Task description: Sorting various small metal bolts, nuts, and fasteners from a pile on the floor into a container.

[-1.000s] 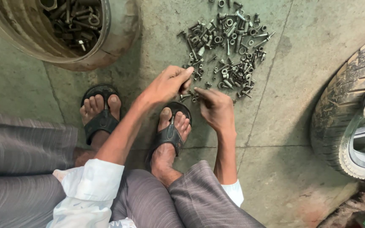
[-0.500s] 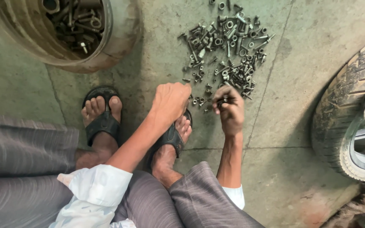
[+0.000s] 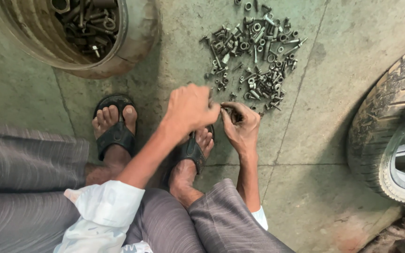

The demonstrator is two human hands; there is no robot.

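Grip, right hand: right hand (image 3: pixel 241 126) is cupped palm-up, fingers curled around a small dark metal piece (image 3: pixel 231 111), apparently a bolt or nut; it is too small to tell which.
Grip, left hand: left hand (image 3: pixel 191 108) is closed in a pinch, its fingertips meeting the right hand's fingertips at that same piece.
Change in the head view: half a second ago the two hands were apart, the left raised over the foot and the right alone pinching something at the near edge of the pile. Now they have come together, so the piece is being worked between both hands rather than just picked up.
Where the piece is: held above the floor, just near of the pile, over the sandalled foot (image 3: pixel 194 149).
Pile: scattered bolts, nuts and washers (image 3: pixel 253 56) lie on the concrete floor (image 3: pixel 305 140), far of the hands.
Far left: round container (image 3: pixel 132 42) holding more hardware, well apart from the hands.
Right edge: worn tyre (image 3: pixel 376 136), untouched.
Near: grey trousers and white cuffs of the person crouching.
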